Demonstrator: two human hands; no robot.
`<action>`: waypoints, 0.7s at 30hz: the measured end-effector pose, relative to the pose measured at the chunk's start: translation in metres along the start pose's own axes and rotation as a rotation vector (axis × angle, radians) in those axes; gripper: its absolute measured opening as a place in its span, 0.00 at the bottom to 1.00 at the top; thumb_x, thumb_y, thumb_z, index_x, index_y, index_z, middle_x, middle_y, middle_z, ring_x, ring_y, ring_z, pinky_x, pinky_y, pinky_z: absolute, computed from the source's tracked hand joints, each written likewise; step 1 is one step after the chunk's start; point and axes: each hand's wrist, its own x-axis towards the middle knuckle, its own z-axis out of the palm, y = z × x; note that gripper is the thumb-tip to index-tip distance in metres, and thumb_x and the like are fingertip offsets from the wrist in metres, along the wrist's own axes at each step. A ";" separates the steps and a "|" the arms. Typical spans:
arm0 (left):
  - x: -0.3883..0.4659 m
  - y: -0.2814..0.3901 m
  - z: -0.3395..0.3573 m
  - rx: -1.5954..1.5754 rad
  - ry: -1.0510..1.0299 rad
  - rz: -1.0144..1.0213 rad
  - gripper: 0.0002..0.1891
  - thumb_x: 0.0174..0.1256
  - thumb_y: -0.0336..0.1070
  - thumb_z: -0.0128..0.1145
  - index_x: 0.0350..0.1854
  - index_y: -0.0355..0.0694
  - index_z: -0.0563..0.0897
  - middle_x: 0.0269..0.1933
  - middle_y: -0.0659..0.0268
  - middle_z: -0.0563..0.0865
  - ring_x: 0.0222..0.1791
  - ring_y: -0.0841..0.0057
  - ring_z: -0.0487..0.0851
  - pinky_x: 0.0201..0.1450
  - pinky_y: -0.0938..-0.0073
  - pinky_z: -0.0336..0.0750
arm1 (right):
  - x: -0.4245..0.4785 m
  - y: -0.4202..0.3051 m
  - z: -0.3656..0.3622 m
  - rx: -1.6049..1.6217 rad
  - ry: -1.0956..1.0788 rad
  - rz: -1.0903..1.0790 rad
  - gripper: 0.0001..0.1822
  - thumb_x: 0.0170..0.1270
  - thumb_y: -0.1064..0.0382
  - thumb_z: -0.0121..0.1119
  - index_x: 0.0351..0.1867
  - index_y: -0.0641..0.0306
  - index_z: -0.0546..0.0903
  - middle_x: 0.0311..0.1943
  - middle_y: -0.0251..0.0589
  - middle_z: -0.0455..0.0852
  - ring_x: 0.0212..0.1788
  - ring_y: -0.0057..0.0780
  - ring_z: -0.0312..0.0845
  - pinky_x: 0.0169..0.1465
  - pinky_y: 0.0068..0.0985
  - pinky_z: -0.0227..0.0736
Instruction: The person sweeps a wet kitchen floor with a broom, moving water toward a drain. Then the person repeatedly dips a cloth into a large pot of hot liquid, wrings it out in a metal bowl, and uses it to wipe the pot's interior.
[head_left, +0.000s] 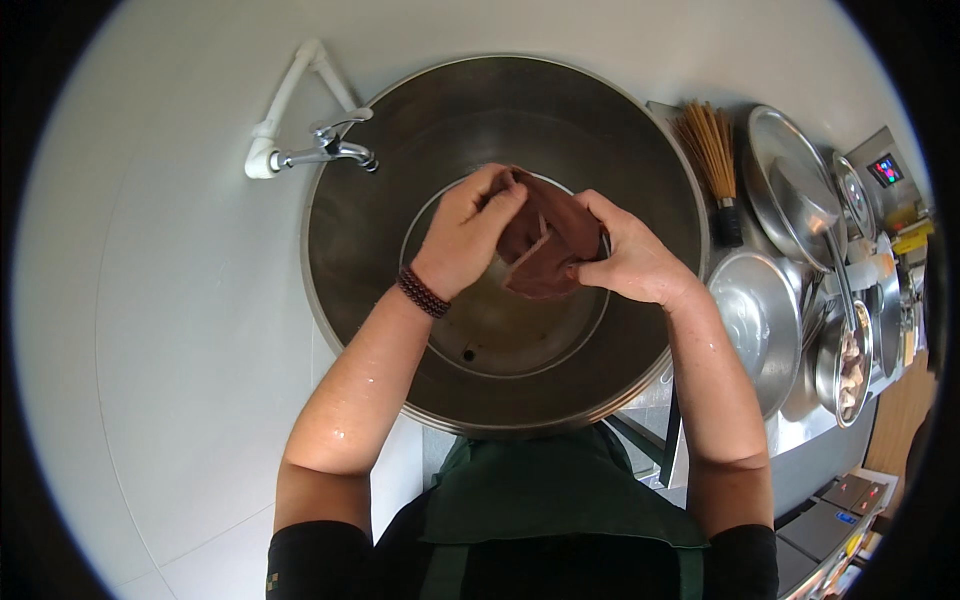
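Over a deep, round stainless steel vat (360, 315), both hands grip a limp, folded, reddish-brown piece (551, 255). Whether it is raw liver or wet cloth, I cannot tell. My left hand (461, 236) pinches its upper left part between thumb and fingers. On the opposite side, my right hand (637, 259) holds the edge, thumb toward me and some fingers hidden behind. A pale strip crosses the piece's middle. Beneath it the vat bottom shows a small dark drain hole (469, 355). Drops of water glisten on both forearms, and a dark beaded bracelet (424, 292) circles my left wrist.
A chrome tap (330, 150) on white pipe (281, 97) reaches over the vat's left rim. At right stand a bamboo brush (709, 150), a large steel basin (761, 120) with a ladle (806, 199), a steel bowl (754, 330), and a bowl of pale pieces (851, 375).
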 end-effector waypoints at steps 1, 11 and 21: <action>-0.001 -0.001 -0.004 0.002 -0.018 -0.014 0.08 0.62 0.33 0.47 0.37 0.35 0.75 0.29 0.73 0.75 0.30 0.88 0.73 0.33 0.85 0.68 | 0.007 0.004 0.005 0.024 0.021 -0.053 0.15 0.44 0.67 0.62 0.35 0.64 0.73 0.28 0.37 0.77 0.38 0.23 0.71 0.46 0.24 0.66; -0.010 -0.015 -0.064 0.240 -0.015 -0.026 0.14 0.51 0.29 0.59 0.41 0.38 0.74 0.27 0.70 0.78 0.27 0.88 0.74 0.29 0.88 0.69 | 0.052 0.033 0.007 0.441 0.226 -0.008 0.04 0.53 0.70 0.57 0.29 0.63 0.74 0.27 0.29 0.78 0.31 0.11 0.71 0.35 0.13 0.66; 0.002 -0.048 -0.047 0.026 -0.138 -0.154 0.30 0.46 0.24 0.61 0.55 0.39 0.65 0.48 0.63 0.75 0.47 0.75 0.75 0.50 0.74 0.69 | 0.085 0.040 0.044 0.248 -0.248 -0.051 0.10 0.52 0.68 0.56 0.37 0.66 0.76 0.33 0.40 0.80 0.38 0.23 0.76 0.42 0.19 0.70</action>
